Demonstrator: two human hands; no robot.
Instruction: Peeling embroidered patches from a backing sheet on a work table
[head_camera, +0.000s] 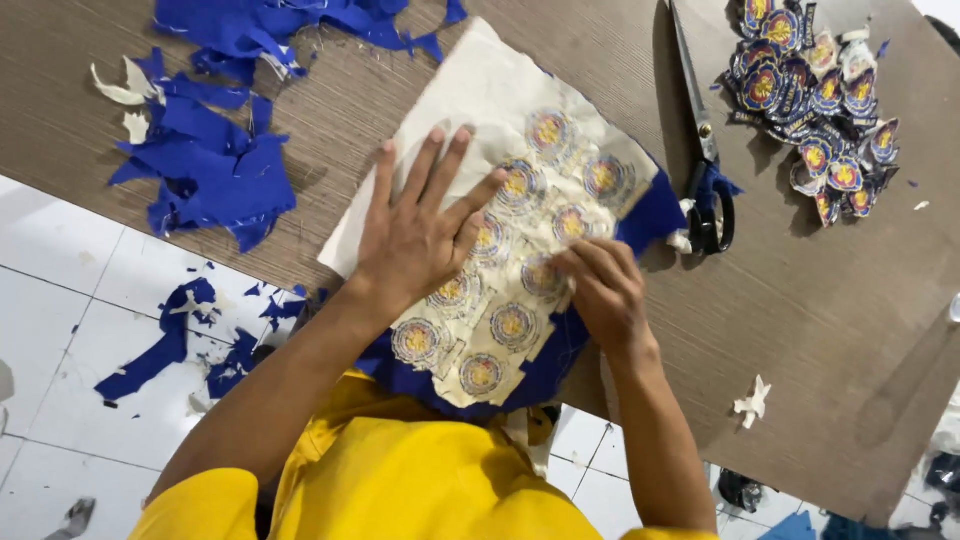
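Note:
A blue cloth sheet (650, 215) with several round embroidered badges lies face down on the brown table (840, 330), covered by cream backing paper (480, 95). My left hand (420, 225) rests flat on the paper with fingers spread, pressing the sheet down. At the sheet's right side my right hand (600, 290) pinches a strip of the backing paper between its fingertips.
Black-handled scissors (705, 175) lie just right of the sheet. A pile of cut-out badges (815, 95) sits at the far right. Blue cloth scraps (215, 170) cover the table's left part and the white tiled floor (60, 290). A small paper scrap (752, 402) lies near the front edge.

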